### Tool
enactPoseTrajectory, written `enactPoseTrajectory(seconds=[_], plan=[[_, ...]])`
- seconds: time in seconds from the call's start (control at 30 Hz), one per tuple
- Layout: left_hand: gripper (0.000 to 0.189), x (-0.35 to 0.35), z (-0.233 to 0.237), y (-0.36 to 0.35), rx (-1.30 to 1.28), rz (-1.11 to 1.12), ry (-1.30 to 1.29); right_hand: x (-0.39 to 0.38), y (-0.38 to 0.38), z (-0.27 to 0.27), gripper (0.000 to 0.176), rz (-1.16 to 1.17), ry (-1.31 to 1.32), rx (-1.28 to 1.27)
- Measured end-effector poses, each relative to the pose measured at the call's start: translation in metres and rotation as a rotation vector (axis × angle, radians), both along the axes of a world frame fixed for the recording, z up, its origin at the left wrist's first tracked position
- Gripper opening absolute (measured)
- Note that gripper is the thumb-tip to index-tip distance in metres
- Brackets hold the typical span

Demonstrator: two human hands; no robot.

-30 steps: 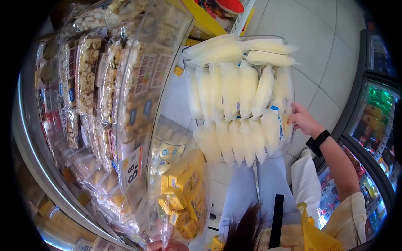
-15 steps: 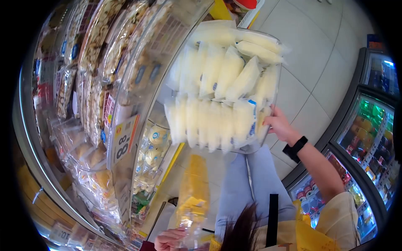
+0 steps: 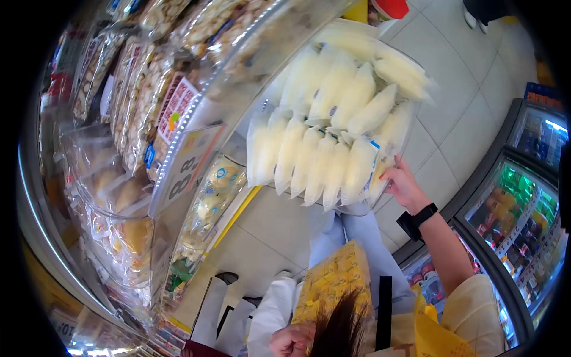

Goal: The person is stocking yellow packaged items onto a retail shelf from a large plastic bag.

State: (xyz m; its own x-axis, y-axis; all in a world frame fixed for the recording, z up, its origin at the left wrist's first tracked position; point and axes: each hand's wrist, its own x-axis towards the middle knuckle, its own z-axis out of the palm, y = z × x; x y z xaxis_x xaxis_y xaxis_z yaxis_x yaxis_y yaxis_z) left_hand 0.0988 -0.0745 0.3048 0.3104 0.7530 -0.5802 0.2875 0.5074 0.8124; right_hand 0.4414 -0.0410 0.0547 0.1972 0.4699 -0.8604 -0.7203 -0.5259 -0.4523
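My right hand [image 3: 406, 185], with a black band at the wrist, grips the near right edge of a clear tray [image 3: 372, 207]. Several pale, cream-coloured packets [image 3: 321, 160] in clear wrap fill the tray in rows. At the bottom of the view my left hand [image 3: 291, 340] is closed, its fingers curled at the lower end of a yellow patterned package [image 3: 336, 279]. That package lies over my legs in the view, below the tray. Dark hair hides part of the package's lower end.
Bagged nuts [image 3: 140, 101] and a price card [image 3: 184, 166] fill the shelf on the left. Glass-door coolers [image 3: 511, 196] line the right. Tiled floor [image 3: 452, 101] lies between them. Other people's legs [image 3: 270, 315] show lower left, with another person's shoes [image 3: 474, 22] at top right.
The yellow package and my left hand have moved right, and the package's broad patterned side now shows. In the view, the tray has shifted slightly right. Another person's shoes show more fully at the top.
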Motion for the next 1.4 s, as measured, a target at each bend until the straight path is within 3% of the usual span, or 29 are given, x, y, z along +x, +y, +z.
enactPoseTrajectory(seconds=[0.17,0.3,0.5,0.57,0.8,0.87,1.17,1.27,1.4], plan=[[0.014,-0.015,-0.016,-0.006,0.084,0.139,-0.008,-0.009,0.006,-0.002,0.076,-0.018,0.094,0.033],[0.020,-0.025,-0.024,0.000,0.157,0.184,-0.024,-0.050,0.037,0.006,0.073,-0.081,0.027,-0.002],[0.028,-0.043,-0.028,0.017,0.206,0.138,-0.037,-0.090,0.097,0.001,0.075,-0.089,0.044,0.096],[0.023,-0.042,-0.025,0.018,0.174,0.143,-0.063,-0.096,0.099,-0.001,0.074,-0.047,-0.010,0.017],[0.025,-0.045,-0.028,0.026,0.088,0.084,-0.045,-0.114,0.088,-0.001,0.077,-0.021,-0.058,0.160],[0.026,-0.044,-0.030,0.028,0.057,0.062,-0.042,-0.121,0.100,0.006,0.078,-0.008,-0.050,0.087],[0.029,-0.042,-0.040,0.042,0.025,-0.018,-0.053,-0.093,0.087,-0.008,0.082,0.000,0.061,0.098],[0.030,-0.046,-0.043,0.051,0.033,-0.036,-0.067,-0.076,0.091,-0.007,0.071,-0.062,-0.039,0.106],[0.031,-0.049,-0.052,0.066,0.047,-0.072,-0.093,-0.061,0.088,-0.022,0.073,0.005,0.039,0.170]])
